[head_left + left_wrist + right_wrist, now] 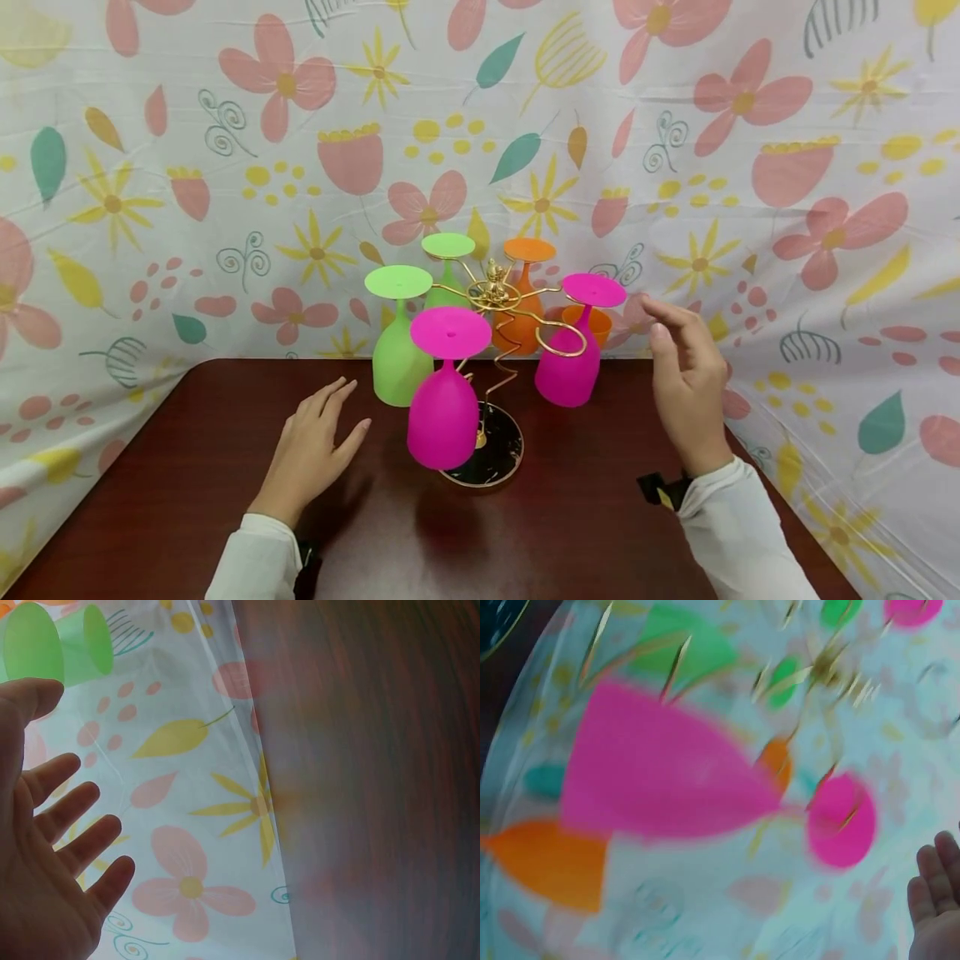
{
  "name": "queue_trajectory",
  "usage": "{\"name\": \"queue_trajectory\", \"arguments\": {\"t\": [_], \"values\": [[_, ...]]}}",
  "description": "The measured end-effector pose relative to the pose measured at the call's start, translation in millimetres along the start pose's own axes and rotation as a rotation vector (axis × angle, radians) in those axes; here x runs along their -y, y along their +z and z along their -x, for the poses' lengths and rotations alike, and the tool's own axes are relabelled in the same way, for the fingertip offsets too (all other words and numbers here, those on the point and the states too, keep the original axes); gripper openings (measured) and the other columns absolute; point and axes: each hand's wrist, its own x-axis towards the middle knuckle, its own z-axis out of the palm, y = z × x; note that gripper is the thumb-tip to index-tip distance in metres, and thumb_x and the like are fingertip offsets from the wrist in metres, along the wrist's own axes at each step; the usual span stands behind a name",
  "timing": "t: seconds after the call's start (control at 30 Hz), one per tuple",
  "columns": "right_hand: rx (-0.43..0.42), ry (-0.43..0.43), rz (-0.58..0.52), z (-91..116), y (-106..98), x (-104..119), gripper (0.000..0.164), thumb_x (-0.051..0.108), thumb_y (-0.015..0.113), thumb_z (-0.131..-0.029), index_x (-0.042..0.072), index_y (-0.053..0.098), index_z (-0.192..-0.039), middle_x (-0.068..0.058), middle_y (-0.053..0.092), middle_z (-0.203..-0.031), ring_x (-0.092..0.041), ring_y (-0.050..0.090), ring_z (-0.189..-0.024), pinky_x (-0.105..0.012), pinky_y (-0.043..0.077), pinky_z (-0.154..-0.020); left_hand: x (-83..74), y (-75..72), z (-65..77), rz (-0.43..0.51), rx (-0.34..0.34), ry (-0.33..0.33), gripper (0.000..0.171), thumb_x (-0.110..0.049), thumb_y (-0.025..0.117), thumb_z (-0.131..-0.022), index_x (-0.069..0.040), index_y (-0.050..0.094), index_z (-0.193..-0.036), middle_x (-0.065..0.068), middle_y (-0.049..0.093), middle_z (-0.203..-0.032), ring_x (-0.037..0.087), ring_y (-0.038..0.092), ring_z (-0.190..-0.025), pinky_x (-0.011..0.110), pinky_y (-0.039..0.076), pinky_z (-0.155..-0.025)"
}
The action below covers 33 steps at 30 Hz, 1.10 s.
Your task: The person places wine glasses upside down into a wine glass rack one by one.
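A gold wire rack holds several stemmed goblets hanging upside down by their feet. A front pink goblet and a green goblet hang on the left side; a second green goblet and an orange goblet hang behind. At the right hangs another pink goblet. Partly hidden behind it, a further orange goblet stands upright. My left hand, fingers spread, is left of the rack, touching no goblet. My right hand is right of the right pink goblet, fingers loosely bent, holding nothing.
The rack's round black base rests on a dark wooden table. One curled gold arm at the front right bears no goblet. A flower-printed cloth hangs behind and around the table.
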Motion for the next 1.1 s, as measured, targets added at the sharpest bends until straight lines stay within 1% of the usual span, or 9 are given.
{"name": "queue_trajectory", "arguments": {"t": [0.13, 0.33, 0.4, 0.53, 0.6, 0.7, 0.77, 0.93, 1.1], "values": [[0.080, 0.178, 0.174, -5, -7, -57, 0.032, 0.019, 0.054, -0.094, 0.015, 0.059, -0.125, -0.004, 0.057, -0.122, -0.011, 0.051, -0.114, -0.023, 0.042, -0.097, 0.7, -1.5, 0.8, -0.004, 0.002, 0.002, 0.061, -0.043, 0.059, -0.088, -0.021, 0.039, -0.141, 0.006, 0.040, -0.144, 0.034, 0.039, -0.128, 0.058, 0.032, -0.096], [0.378, 0.366, 0.320, -15, 0, -113, 0.059, 0.041, 0.059, -0.090, 0.006, 0.046, -0.135, -0.019, 0.048, -0.130, -0.034, 0.045, -0.119, -0.054, 0.039, -0.098, 2.2, -1.0, 4.0, -0.044, 0.055, 0.022, 0.061, -0.043, 0.058, -0.089, -0.019, 0.039, -0.141, 0.007, 0.041, -0.143, 0.033, 0.038, -0.129, 0.060, 0.034, -0.095], [0.466, 0.389, 0.341, -18, 4, -124, 0.066, 0.047, 0.060, -0.087, 0.007, 0.043, -0.136, -0.020, 0.048, -0.130, -0.036, 0.047, -0.114, -0.054, 0.040, -0.094, 3.2, 0.6, 5.0, -0.061, 0.090, 0.025, 0.062, -0.045, 0.057, -0.090, -0.019, 0.038, -0.142, 0.007, 0.040, -0.144, 0.033, 0.036, -0.130, 0.060, 0.034, -0.095], [0.607, 0.378, 0.402, -26, 18, -140, 0.071, 0.054, 0.058, -0.085, 0.012, 0.040, -0.139, -0.016, 0.052, -0.111, -0.032, 0.050, -0.092, -0.047, 0.043, -0.078, 4.8, 2.4, 5.6, -0.077, 0.124, 0.022, 0.062, -0.048, 0.054, -0.090, -0.020, 0.036, -0.143, 0.006, 0.038, -0.145, 0.032, 0.035, -0.131, 0.060, 0.034, -0.096], [0.659, 0.378, 0.437, -31, 27, -146, 0.074, 0.054, 0.057, -0.086, 0.012, 0.035, -0.142, -0.018, 0.051, -0.114, -0.034, 0.050, -0.094, -0.049, 0.043, -0.081, 5.2, 2.6, 5.4, -0.076, 0.121, 0.026, 0.062, -0.047, 0.055, -0.090, -0.019, 0.038, -0.142, 0.006, 0.039, -0.145, 0.032, 0.036, -0.131, 0.060, 0.035, -0.096], [0.717, 0.376, 0.525, -33, 39, -156, 0.070, 0.049, 0.054, -0.087, 0.009, 0.036, -0.141, -0.022, 0.047, -0.129, -0.039, 0.045, -0.115, -0.059, 0.037, -0.096, 5.1, 2.8, 5.0, -0.074, 0.128, 0.034, 0.062, -0.048, 0.054, -0.090, -0.018, 0.038, -0.142, 0.007, 0.039, -0.144, 0.032, 0.037, -0.129, 0.060, 0.036, -0.094], [0.754, 0.363, 0.602, -33, 45, -161, 0.062, 0.043, 0.052, -0.089, 0.006, 0.040, -0.138, -0.023, 0.042, -0.136, -0.041, 0.040, -0.123, -0.062, 0.032, -0.099, 4.7, 2.7, 4.7, -0.071, 0.130, 0.039, 0.062, -0.049, 0.053, -0.090, -0.019, 0.039, -0.142, 0.007, 0.039, -0.144, 0.032, 0.038, -0.129, 0.060, 0.037, -0.093], [0.855, 0.260, 0.793, -32, 53, -163, 0.037, 0.026, 0.042, -0.093, -0.003, 0.052, -0.113, -0.028, 0.050, -0.122, -0.047, 0.044, -0.115, -0.063, 0.034, -0.095, 4.3, 1.8, 4.1, -0.073, 0.126, 0.041, 0.062, -0.052, 0.051, -0.090, -0.020, 0.038, -0.142, 0.006, 0.039, -0.144, 0.032, 0.038, -0.129, 0.060, 0.037, -0.093], [0.907, 0.181, 0.808, -33, 57, -158, 0.036, 0.021, 0.038, -0.095, -0.005, 0.048, -0.117, -0.030, 0.049, -0.125, -0.052, 0.045, -0.115, -0.064, 0.036, -0.095, 3.7, 0.1, 3.6, -0.067, 0.125, 0.042, 0.061, -0.046, 0.057, -0.089, -0.019, 0.039, -0.141, 0.007, 0.039, -0.144, 0.032, 0.039, -0.128, 0.060, 0.037, -0.093]]}}
